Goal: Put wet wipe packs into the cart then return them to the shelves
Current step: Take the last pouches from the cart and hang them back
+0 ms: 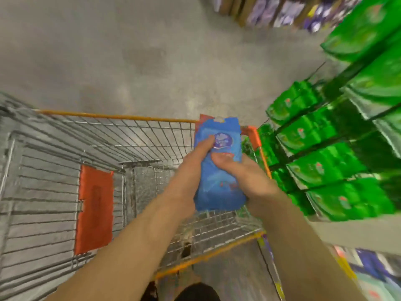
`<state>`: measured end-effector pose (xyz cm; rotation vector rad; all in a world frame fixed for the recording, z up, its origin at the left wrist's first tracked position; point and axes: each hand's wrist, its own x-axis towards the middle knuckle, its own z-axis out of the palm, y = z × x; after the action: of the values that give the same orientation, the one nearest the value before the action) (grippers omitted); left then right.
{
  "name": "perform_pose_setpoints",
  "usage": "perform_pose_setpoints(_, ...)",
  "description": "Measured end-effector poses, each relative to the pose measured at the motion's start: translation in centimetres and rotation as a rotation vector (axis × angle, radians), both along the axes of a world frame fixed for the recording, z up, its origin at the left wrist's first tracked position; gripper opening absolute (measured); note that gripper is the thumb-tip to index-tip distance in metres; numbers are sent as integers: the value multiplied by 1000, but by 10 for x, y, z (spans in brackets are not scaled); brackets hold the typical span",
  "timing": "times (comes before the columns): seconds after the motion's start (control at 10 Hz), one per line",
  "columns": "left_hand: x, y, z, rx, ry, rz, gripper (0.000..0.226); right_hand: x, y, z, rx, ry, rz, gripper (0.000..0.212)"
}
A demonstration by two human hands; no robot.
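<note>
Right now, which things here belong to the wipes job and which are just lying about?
Job:
- blue pack, gripped by left hand and right hand
- cart, below the pack
- shelf packs, green, on the right

Lying about:
- orange flap in the cart
- purple goods, far shelf, blurred

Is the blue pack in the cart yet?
Not yet. Both hands, left and right, hold the pack above the cart.
</note>
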<state>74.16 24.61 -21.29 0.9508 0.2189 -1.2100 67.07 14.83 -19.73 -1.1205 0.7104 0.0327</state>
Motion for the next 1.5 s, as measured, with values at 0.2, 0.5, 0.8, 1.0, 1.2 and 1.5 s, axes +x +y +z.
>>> perform_pose_setpoints(0.2, -32, 7, 77, -133, -220, -347, 38, -68, 16, 79, -31, -66, -298, 53)
perform_pose_setpoints(0.5, -135, -24, 174, -191, -475, -628, 37, -201, 31, 166, -192, -83, -656, 63)
perform_pose_setpoints(0.8, -294, -54, 219, -287, -357, -876, 44, -342, 48, 217, -233, -183, -989, 55)
perform_pose_setpoints(1.0, -411, -46, 231, -400, -425, -1099, 50, -466, 62, 233, -247, -237, -1160, 31)
perform_pose_setpoints(1.2, -495, -51, 238, -453, -420, -1155, 54, -556, 66, 235, -289, -262, -1259, 36)
perform_pose_setpoints(1.5, -560, -79, 242, -539, -385, -1167, 57, -624, 46, 241, -299, -289, -1276, 42)
